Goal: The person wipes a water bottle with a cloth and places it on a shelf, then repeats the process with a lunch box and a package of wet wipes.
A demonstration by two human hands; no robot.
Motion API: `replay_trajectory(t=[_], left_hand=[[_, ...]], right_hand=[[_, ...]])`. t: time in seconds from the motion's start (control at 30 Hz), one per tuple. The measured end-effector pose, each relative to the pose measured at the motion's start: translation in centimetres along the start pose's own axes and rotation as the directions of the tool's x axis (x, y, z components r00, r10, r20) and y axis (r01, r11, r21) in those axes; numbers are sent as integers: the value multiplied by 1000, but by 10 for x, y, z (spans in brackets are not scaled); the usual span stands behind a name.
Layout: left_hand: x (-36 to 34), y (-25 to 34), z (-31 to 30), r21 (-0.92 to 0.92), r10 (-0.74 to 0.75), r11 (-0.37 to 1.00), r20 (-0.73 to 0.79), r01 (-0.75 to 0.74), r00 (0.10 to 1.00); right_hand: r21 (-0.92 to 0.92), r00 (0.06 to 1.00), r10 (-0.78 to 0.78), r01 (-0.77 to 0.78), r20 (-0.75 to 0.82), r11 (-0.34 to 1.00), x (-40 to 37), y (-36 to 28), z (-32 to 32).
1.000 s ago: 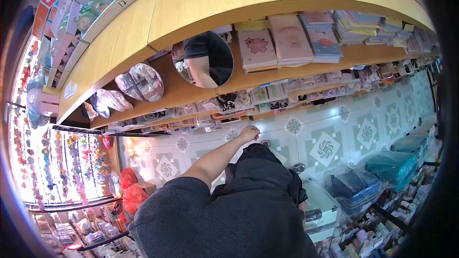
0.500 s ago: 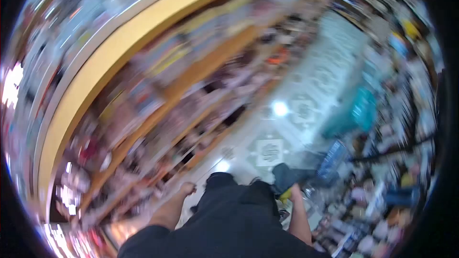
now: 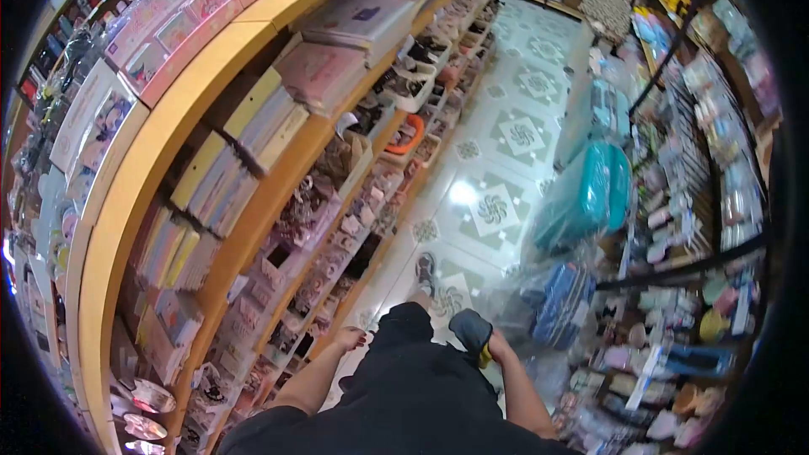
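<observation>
From here I can't tell what the yellow sliver point(image 3: 486, 361) under the right hand point(image 3: 499, 344) is, nor whether the fingers close on it. The goods in the shelf trays point(image 3: 333, 265) by the left hand point(image 3: 350, 339) are too small to name.

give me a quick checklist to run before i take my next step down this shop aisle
1. Left hand free: cannot tell, fingers too small to read.
2. Right hand grip: cannot tell; a yellow thing shows at it.
3. Tiled floor ahead bare: ok along the middle.
4. Room on the right: not ok, teal case and blue case stand out into the aisle.
5. Wooden shelf goods within its edge: ok.
</observation>
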State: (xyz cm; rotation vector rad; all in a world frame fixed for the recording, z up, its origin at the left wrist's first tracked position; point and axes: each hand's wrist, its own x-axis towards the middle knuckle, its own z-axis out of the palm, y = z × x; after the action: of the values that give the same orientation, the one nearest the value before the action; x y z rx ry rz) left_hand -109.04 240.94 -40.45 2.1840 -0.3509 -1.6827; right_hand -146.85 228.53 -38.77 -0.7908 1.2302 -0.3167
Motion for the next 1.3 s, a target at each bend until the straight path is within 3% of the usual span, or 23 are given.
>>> replay_trajectory(t=[0.07,0.13,0.2,0.23,0.27,0.3,0.33,0.4,0.43,0.5,0.53,0.6,0.67,0.7,0.8,0.87,0.9,0.97,1.0,1.07,1.13,1.17,1.3], left_hand=[[35,38,5,10,113,994,38,-113,993],[81,87,11,-101,199,977,143,-186,969],[6,233,10,127,324,938,14,-323,946],[50,249,15,-76,362,931,56,-358,931],[35,304,16,-118,530,837,-63,-534,845],[42,350,16,-255,671,702,-72,-664,738],[50,394,11,-146,690,710,-52,-689,722],[7,494,-6,-312,761,593,-84,-742,643],[-2,538,-10,-426,782,525,-101,-737,615],[-17,607,-18,-624,729,484,-101,-613,677],[-2,627,-16,-726,754,366,-136,-582,643],[-13,659,-6,-687,791,340,-160,-642,590],[-1,678,16,-569,814,418,-111,-708,570],[-1,688,34,-507,813,479,-49,-716,579],[22,717,96,-362,688,686,42,-631,725],[63,739,137,-294,712,697,175,-654,680],[64,758,164,-271,681,732,239,-625,692],[56,792,224,-217,580,813,382,-540,720],[51,810,252,-141,567,808,454,-573,688],[50,846,299,41,490,782,578,-622,653],[55,879,334,78,466,749,644,-658,607],[60,891,347,100,450,708,699,-699,555],[106,940,387,72,393,759,741,-647,544]], right_hand=[[93,1000,-15,13,21,996,16,-26,-12],[106,1000,26,-24,-17,994,44,-37,-31],[121,996,77,-70,-53,990,64,-59,-49],[49,993,55,-50,-103,998,75,-74,-55],[-26,988,26,-30,-150,999,88,-91,-63],[62,985,-6,17,-171,998,97,-109,-69],[53,986,6,3,-168,999,103,-124,-78],[114,985,51,-32,-165,993,94,-198,-66],[46,979,-7,16,-204,999,102,-212,-69],[-6,971,-68,68,-228,998,120,-242,-76],[-81,967,-112,95,-231,992,126,-251,-84],[-21,964,-72,69,-258,997,153,-267,-106],[-299,975,-97,34,-201,954,162,-328,-110],[-302,974,-166,113,-154,946,194,-323,-126],[-389,948,-291,221,-132,894,245,-373,-162],[-343,938,-336,288,-88,894,290,-396,-195],[-316,933,-340,290,-115,903,296,-423,-209],[-136,967,-248,253,52,958,300,-473,-243],[-120,967,-250,253,39,960,300,-492,-261],[-79,901,-432,428,-39,900,297,-530,-288],[-100,915,-403,399,-22,912,254,-606,-319],[74,928,-371,367,38,927,257,-623,-334],[141,882,-467,456,63,879,336,-629,-377]])
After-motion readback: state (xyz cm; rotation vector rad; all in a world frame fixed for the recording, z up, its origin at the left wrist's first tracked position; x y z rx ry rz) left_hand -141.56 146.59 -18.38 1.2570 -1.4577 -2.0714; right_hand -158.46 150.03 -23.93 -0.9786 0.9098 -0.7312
